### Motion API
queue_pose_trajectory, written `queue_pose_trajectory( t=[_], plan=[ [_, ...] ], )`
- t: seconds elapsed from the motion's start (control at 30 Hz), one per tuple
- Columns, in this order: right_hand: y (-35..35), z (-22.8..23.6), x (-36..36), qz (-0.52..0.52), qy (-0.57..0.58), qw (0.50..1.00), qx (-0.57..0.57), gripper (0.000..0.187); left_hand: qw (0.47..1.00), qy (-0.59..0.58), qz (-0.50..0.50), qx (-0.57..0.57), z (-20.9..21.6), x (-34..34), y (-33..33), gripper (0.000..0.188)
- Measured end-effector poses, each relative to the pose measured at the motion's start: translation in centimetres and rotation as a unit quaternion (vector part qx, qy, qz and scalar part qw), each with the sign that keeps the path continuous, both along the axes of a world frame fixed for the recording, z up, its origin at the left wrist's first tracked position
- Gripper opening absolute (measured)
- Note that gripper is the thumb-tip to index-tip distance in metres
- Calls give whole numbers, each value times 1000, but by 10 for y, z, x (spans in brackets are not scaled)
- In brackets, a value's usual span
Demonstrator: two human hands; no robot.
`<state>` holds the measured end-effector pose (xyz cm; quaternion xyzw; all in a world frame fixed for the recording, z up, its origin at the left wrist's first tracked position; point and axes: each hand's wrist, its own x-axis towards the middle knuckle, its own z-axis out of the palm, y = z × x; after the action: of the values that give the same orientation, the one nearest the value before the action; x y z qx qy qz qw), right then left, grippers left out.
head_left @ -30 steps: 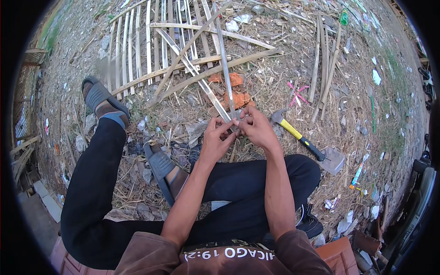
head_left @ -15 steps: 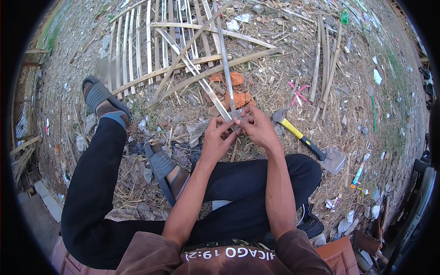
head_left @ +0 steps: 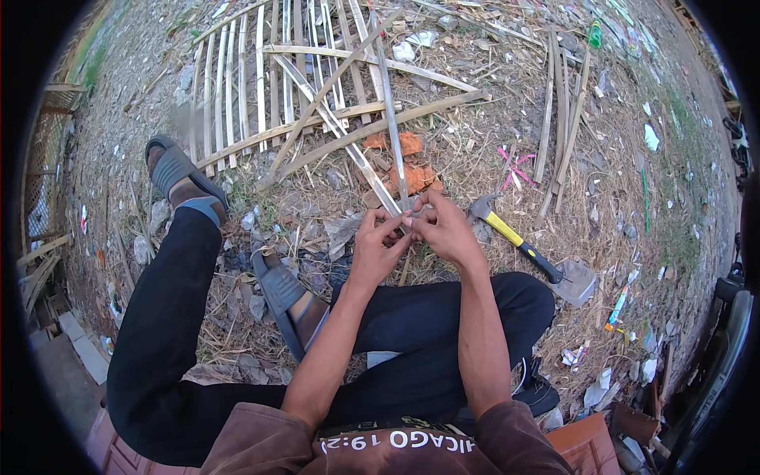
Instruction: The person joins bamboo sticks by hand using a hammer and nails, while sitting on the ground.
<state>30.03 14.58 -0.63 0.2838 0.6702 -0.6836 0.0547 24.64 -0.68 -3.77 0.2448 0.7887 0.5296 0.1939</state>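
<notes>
Two long bamboo strips, a pale one (head_left: 360, 160) and a greyer one (head_left: 392, 131), come together in a narrow V at my hands. My left hand (head_left: 378, 252) is closed round their near ends, thumb and fingers pinched. Right against it, my right hand (head_left: 445, 229) pinches at the same joint, its fingertips touching the strip ends. Whether it also holds something small there is hidden by the fingers. A claw hammer (head_left: 507, 227) with a yellow and black handle lies on the ground just right of my right hand.
Ahead lies a lattice of bamboo strips (head_left: 261, 87); more loose strips (head_left: 562, 119) lie to its right. Orange brick pieces (head_left: 412, 176) sit beneath the two strips. A clear plastic container (head_left: 576, 283) is by the hammer's handle. My sandalled foot (head_left: 281, 293) rests at left.
Both hands stay at the joint, with only slight finger shifts. The view has moved a little; the strips and hammer lie as before.
</notes>
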Motion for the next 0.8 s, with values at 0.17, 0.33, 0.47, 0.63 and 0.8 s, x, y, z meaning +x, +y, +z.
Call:
queue_pose_trajectory(
  t=[0.17,0.33,0.47,0.63,0.8],
  plan=[
    [-4,3,-2,-9,11,1000,-5,22,998,28,48,-19,4,5,6,30],
    [-5,5,-3,-2,-3,1000,-4,21,994,32,107,13,-5,11,12,30],
    [-4,2,-2,-32,7,999,-21,21,989,-35,127,64,-7,16,16,49],
    [-5,5,-2,-25,3,999,-27,22,984,-60,144,82,-6,20,16,62],
    [-8,-1,-2,-38,22,999,-28,23,988,-44,134,64,-14,19,11,58]
  ],
)
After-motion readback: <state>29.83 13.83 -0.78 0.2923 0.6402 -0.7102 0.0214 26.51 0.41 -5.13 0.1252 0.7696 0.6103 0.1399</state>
